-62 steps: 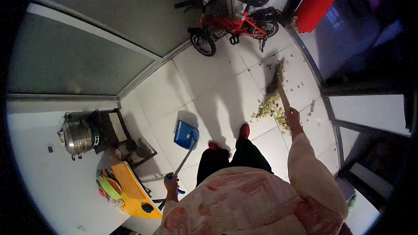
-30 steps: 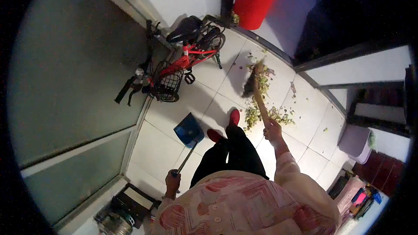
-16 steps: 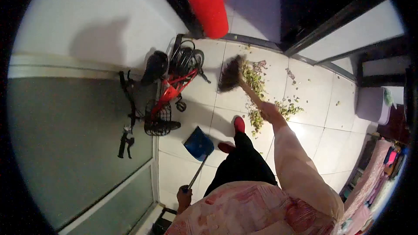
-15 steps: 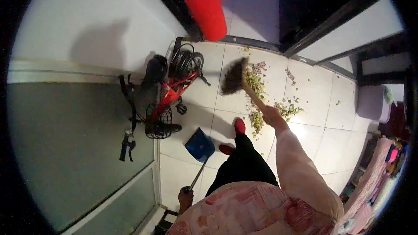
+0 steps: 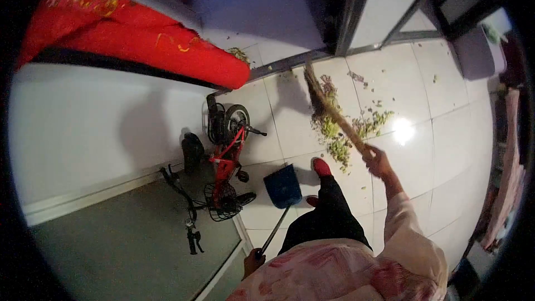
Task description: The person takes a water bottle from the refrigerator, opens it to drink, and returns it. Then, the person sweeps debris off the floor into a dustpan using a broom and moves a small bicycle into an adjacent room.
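My right hand (image 5: 378, 161) is closed round the wooden handle of a broom (image 5: 344, 125). The broom's dark bristles rest at the left side of scattered green and brown bits (image 5: 336, 144) on the tiled floor. Some of these bits lie in a second patch right of the handle. My left hand (image 5: 253, 263) grips the long handle of a blue dustpan (image 5: 282, 185), which sits on the floor left of my red shoes. No scraps can be made out in the pan.
A small red bicycle (image 5: 225, 169) with a black basket stands on the left by the wall. A red cloth roll (image 5: 145, 36) hangs at the upper left, near the dark door sill (image 5: 290, 62). A pale bin (image 5: 477, 56) stands at the upper right.
The view has turned, and the bicycle now appears lower. The broom head has swung from left of the bits in to their edge. The dustpan stays beside my feet, both handles still held.
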The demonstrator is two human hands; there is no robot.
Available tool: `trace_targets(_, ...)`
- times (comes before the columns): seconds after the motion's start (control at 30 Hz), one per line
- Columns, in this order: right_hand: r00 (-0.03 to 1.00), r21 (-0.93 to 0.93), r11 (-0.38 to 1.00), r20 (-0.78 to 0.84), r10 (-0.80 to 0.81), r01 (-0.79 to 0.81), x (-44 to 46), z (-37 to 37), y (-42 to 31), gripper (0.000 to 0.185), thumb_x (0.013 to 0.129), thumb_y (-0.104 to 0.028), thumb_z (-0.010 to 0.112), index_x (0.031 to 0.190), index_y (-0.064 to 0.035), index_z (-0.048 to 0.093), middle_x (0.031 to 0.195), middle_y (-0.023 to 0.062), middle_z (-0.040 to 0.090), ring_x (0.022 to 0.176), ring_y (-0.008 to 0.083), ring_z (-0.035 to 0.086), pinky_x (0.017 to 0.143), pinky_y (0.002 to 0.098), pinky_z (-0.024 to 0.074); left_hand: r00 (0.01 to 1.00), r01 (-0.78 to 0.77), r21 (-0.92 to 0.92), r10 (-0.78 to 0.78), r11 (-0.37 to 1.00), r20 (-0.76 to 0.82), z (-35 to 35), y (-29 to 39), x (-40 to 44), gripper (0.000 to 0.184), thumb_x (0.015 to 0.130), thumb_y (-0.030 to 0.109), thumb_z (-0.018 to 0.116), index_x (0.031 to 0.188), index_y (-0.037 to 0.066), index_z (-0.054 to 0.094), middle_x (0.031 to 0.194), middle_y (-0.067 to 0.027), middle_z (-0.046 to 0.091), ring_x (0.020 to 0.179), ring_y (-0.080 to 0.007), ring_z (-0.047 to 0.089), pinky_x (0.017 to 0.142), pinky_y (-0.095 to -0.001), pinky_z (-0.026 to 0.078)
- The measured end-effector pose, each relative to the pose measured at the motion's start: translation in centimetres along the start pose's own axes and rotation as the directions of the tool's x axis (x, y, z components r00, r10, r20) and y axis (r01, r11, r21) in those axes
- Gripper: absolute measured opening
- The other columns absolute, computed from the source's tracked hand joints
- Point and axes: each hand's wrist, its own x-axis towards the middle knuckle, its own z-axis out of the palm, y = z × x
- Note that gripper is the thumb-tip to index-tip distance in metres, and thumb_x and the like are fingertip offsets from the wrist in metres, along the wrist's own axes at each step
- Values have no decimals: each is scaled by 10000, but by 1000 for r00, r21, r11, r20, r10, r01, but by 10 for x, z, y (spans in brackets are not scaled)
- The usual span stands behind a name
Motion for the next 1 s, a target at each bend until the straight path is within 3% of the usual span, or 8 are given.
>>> trace_targets(0.07, 781, -594, 660, -85, -619, 459, 29, -11, -2, 476, 784, -111, 555, 1242, -109, 424, 860, 166, 627, 669, 290, 617, 568, 383, 488, 984, -160, 313, 124, 936, 131, -13, 16, 25, 329, 759, 210, 626, 1039, 65, 533, 859, -125, 628, 786, -242, 617, 719, -366, 488)
trace_targets(0.2, 941, -732, 676, -166, -296, 84, 59, -12, -58, 413, 790, -100, 427, 1201, -137, 451, 883, 221, 599, 758, 399, 577, 655, 477, 467, 966, -105, 490, -28, 865, 255, -40, 90, 54, 317, 790, 191, 589, 1076, 75, 520, 829, -118, 618, 758, -277, 604, 698, -381, 486)
trace_targets(0.27, 939, -753, 658, -234, -251, -11, 109, -1, -27, 369, 787, -122, 431, 1152, -144, 485, 844, 231, 596, 753, 392, 584, 649, 469, 471, 915, -403, 549, 302, 732, 269, -51, 102, 68, 329, 798, 170, 569, 1110, 94, 499, 871, -122, 601, 789, -300, 584, 702, -401, 477)
trace_targets(0.4, 965, -713, 697, -228, -129, -76, 128, 9, -35, 423, 714, -44, 481, 1132, -107, 489, 794, 216, 600, 762, 368, 594, 650, 446, 482, 812, -577, 588, 475, 567, 339, -51, 114, 120, 354, 799, 170, 560, 1139, 114, 480, 970, -129, 583, 850, -299, 572, 719, -416, 473)
trace_targets(0.47, 946, -762, 647, -227, -233, -23, 120, 29, -24, 324, 709, -90, 519, 1032, -68, 537, 852, 192, 614, 806, 334, 606, 684, 427, 494, 723, -678, 540, 583, 498, 371, -47, 107, 153, 390, 789, 182, 564, 1161, 120, 465, 1029, -132, 563, 899, -291, 563, 745, -415, 471)
trace_targets(0.7, 998, -785, 616, 47, -51, 68, 22, 89, 9, 369, 692, -76, 526, 1055, -143, 524, 841, 182, 603, 830, 356, 576, 727, 434, 454, 737, -650, 691, 485, 317, 470, -84, 115, 183, 419, 776, 170, 573, 1176, 104, 463, 1010, -146, 571, 940, -298, 559, 772, -418, 464)
trace_targets(0.93, 924, -694, 672, -24, -381, 259, -88, 123, 40, 470, 718, -87, 528, 1174, -194, 488, 938, 137, 613, 869, 338, 577, 746, 423, 472, 726, -667, 680, 471, 304, 502, -112, 118, 184, 363, 765, 161, 585, 1107, 68, 507, 917, -162, 602, 862, -318, 584, 759, -417, 465)
trace_targets(1.0, 966, -700, 705, -86, -246, 117, -103, 131, 46, 448, 731, -112, 544, 1169, -188, 487, 929, 153, 610, 859, 344, 576, 742, 430, 472, 733, -659, 696, 453, 285, 508, -115, 126, 179, 351, 760, 171, 591, 1085, 60, 519, 889, -169, 606, 843, -327, 584, 746, -421, 468)
